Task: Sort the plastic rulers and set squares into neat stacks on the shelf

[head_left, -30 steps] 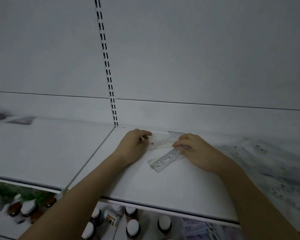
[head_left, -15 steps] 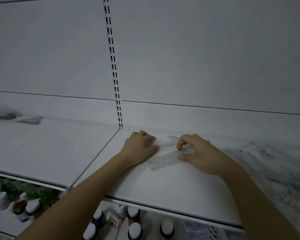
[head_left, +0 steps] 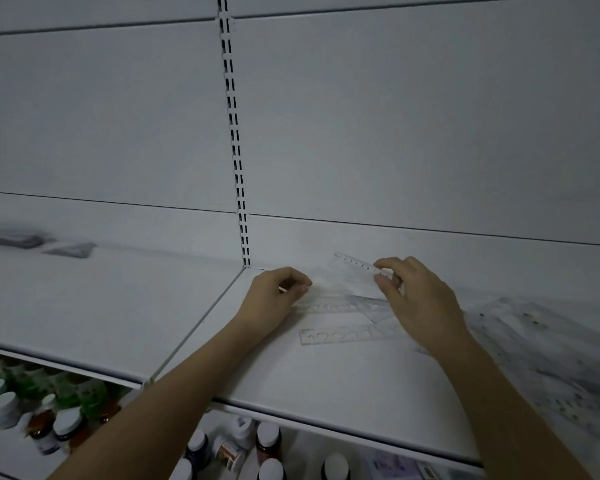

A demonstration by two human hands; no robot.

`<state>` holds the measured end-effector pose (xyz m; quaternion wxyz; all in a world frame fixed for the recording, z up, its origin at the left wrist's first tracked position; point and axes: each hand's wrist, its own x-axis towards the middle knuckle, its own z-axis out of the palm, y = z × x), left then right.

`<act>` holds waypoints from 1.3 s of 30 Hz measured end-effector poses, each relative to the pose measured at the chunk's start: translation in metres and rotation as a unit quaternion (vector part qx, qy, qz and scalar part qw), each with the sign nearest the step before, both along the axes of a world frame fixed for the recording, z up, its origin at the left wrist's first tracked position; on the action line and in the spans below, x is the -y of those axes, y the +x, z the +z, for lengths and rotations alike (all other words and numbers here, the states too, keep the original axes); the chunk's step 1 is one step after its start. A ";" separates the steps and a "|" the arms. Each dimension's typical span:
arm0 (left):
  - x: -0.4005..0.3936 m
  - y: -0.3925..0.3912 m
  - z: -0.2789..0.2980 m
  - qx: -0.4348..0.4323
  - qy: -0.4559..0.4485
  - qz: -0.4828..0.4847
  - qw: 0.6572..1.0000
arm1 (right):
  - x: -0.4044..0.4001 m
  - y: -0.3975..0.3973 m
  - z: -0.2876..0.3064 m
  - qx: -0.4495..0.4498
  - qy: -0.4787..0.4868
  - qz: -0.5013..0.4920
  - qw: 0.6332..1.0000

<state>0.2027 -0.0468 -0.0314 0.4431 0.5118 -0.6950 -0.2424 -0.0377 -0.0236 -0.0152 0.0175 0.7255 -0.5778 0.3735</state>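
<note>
Two hands at the shelf's (head_left: 326, 375) back edge. Your right hand (head_left: 420, 299) pinches a clear ruler (head_left: 355, 263) by one end, lifted off the surface, tilted against the back panel. Your left hand (head_left: 274, 297), fingers curled, grips the left end of a clear ruler stack (head_left: 336, 303). A stencil ruler (head_left: 347, 335) lies flat in front. More clear rulers (head_left: 534, 337) spread blurred toward the right edge.

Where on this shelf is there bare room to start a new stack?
Bare shelf lies between the stencil ruler and the front edge, and across the left bay beyond the seam. It is crowded from the left hand to the right hand, and the scattered rulers fill the right.
</note>
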 end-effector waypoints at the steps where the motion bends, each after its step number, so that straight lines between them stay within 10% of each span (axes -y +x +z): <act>1: -0.002 0.000 0.001 -0.027 0.009 0.001 1.000 | 0.000 0.000 0.000 0.012 0.009 0.001 1.000; 17: -0.043 0.016 0.038 -0.141 0.207 0.032 0.967 | -0.007 0.026 0.011 0.029 0.074 0.047 0.996; 31: -0.072 0.138 0.055 -0.407 0.063 0.102 0.906 | -0.016 0.150 0.040 0.058 0.120 0.106 0.985; 39: -0.089 0.290 0.042 -0.368 0.078 0.147 0.915 | -0.023 0.296 0.053 0.041 0.153 0.106 0.982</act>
